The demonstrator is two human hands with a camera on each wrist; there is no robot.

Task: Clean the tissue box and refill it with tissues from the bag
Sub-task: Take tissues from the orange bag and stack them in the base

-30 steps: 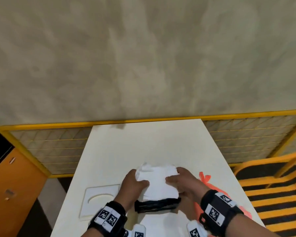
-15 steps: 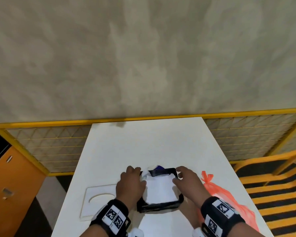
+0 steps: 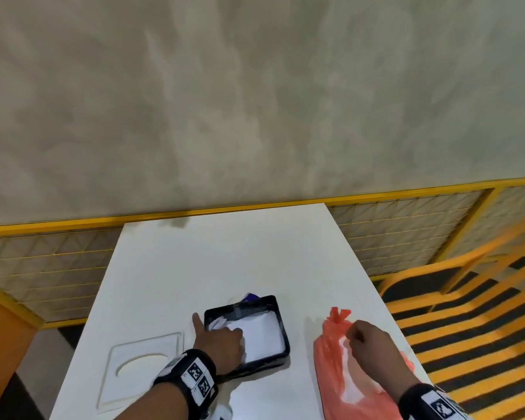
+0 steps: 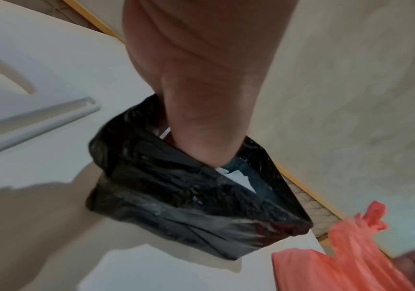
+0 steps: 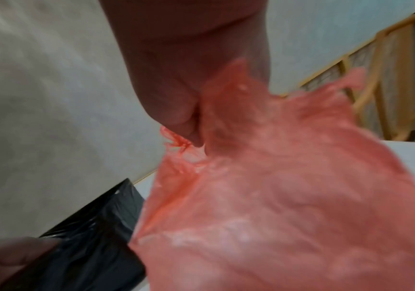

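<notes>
The black tissue box point(image 3: 275, 310) point(image 4: 176, 196) stands open on the white table point(image 3: 225, 262), with a stack of white tissues point(image 3: 262, 334) inside. My left hand point(image 3: 219, 327) holds its left wall: the thumb is inside on the tissues and the index finger lies straight along the outside. At the right lies the red plastic bag point(image 3: 340, 377) point(image 5: 288, 196), with white tissue showing through it. My right hand point(image 3: 356, 333) pinches the bag's film just below the knotted top point(image 3: 340, 315).
The box's white lid point(image 3: 140, 371) with an oval slot lies flat to the left of the box. A bit of purple and clear wrapper point(image 3: 249, 297) sticks out behind the box. Yellow mesh railing point(image 3: 406, 225) borders the table's far and right sides.
Both hands pushed the tissue stack down into the box. My right hand then left the box and moved right to the red bag, which it now pinches. My left hand stays at the box.
</notes>
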